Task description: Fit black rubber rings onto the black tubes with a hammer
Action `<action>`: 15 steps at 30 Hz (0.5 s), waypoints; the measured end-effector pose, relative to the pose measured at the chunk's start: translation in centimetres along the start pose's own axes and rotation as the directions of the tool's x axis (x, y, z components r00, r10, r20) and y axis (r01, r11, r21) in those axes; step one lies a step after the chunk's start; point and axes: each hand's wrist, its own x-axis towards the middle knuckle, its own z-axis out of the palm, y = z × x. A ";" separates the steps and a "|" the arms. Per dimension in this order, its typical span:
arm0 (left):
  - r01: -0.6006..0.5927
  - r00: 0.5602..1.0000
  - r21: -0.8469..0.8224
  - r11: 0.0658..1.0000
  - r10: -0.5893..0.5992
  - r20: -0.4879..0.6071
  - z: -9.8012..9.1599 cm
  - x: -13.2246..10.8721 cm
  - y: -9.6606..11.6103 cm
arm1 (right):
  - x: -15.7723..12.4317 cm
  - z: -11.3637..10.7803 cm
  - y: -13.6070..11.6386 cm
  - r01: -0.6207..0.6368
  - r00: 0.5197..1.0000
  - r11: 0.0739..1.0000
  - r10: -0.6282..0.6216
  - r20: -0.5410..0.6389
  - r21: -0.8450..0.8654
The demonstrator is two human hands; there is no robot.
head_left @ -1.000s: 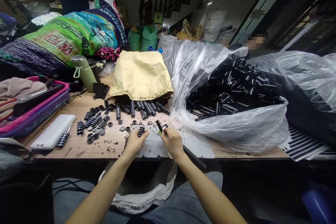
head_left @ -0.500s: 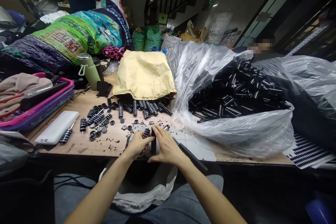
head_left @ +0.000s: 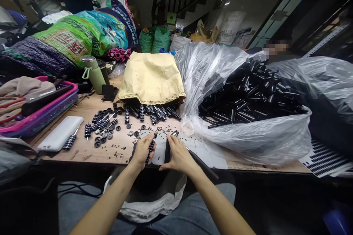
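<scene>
Within the curled left hand (head_left: pixel 143 150) lies 1 checkered roller (head_left: pixel 150 149); the right hand (head_left: pixel 178 154) pinches 1 black piece (head_left: pixel 167 151).

Glossy plastic over wood-look tabletop (head_left: pixel 82 155).
Held black tube (head_left: pixel 167 151) looks smooth; piled tubes (head_left: pixel 248 103) glossy plastic; clear bag (head_left: pixel 256 143) shiny, crinkled; yellow sack (head_left: pixel 153 77) matt, creased.
</scene>
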 end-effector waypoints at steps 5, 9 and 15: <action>0.039 0.997 -0.078 0.996 -0.044 -0.057 0.2 0.0 0.1 | 0.0 -0.3 -0.1 0.079 0.997 0.995 -0.078 -0.019 0.056; 0.045 0.990 -0.088 0.995 -0.056 -0.130 0.3 0.2 0.0 | 0.4 -0.1 -0.7 0.039 0.998 0.999 -0.037 -0.050 0.030; -0.022 0.981 -0.011 1.000 0.019 -0.192 -0.6 0.3 -0.2 | 1.6 0.4 -0.1 0.010 1.000 1.000 -0.010 -0.004 -0.025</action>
